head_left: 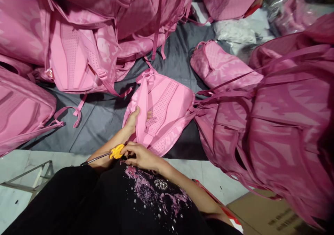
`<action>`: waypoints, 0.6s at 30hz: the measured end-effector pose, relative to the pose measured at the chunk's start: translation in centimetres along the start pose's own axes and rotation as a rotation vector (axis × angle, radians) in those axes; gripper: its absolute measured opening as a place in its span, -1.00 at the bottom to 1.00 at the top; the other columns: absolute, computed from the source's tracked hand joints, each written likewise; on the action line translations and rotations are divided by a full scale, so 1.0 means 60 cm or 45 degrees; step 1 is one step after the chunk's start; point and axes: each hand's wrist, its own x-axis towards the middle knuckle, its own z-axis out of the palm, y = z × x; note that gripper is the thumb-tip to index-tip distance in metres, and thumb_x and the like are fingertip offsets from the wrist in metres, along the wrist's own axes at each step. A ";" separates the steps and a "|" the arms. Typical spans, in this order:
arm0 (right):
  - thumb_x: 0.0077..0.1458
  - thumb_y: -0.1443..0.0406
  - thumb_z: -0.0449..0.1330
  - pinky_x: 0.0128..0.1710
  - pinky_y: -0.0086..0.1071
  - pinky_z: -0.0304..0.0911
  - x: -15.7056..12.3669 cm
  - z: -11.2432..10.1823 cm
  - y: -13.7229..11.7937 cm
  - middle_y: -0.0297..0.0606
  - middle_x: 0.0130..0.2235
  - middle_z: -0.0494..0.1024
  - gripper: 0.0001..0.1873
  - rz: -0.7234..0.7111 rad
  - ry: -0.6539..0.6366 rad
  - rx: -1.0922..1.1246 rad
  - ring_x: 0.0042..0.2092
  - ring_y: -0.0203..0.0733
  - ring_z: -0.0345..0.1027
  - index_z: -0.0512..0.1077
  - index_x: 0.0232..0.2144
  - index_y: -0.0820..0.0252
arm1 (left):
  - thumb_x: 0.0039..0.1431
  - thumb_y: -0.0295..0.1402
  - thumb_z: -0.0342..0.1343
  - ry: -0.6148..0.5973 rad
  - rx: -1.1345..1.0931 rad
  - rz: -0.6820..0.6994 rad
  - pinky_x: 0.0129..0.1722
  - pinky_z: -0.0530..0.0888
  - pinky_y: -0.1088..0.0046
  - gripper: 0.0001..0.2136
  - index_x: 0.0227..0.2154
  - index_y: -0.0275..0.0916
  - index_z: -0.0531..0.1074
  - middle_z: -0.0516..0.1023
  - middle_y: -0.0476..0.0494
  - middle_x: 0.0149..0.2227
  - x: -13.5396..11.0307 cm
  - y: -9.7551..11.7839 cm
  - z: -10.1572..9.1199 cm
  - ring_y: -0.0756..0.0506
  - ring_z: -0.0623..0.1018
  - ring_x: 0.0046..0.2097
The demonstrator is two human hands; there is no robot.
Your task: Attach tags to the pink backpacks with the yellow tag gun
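A pink backpack lies back-side up on the dark grey cloth just in front of me. My left hand grips its shoulder strap, thumb on one side and fingers wrapped behind. My right hand is closed on a pair of yellow-handled thread snips, whose metal blades point left, close to my body and near the backpack's lower edge.
Piles of pink backpacks surround the spot: stacked at the left and back, a large heap at the right. One lies flat further back. A cardboard box sits at the lower right, a metal frame at the lower left.
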 end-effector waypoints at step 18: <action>-0.01 0.30 0.34 -0.41 -0.44 0.12 -0.058 0.060 0.024 -0.32 -0.37 0.35 -0.72 -0.015 0.232 -0.063 -0.36 -0.25 0.25 0.30 -0.34 0.26 | 0.28 0.17 -0.38 0.065 -0.198 0.174 -0.19 0.48 0.34 -0.24 -0.08 -0.47 0.43 0.52 -0.42 -0.21 -0.080 -0.016 0.008 -0.15 0.55 -0.23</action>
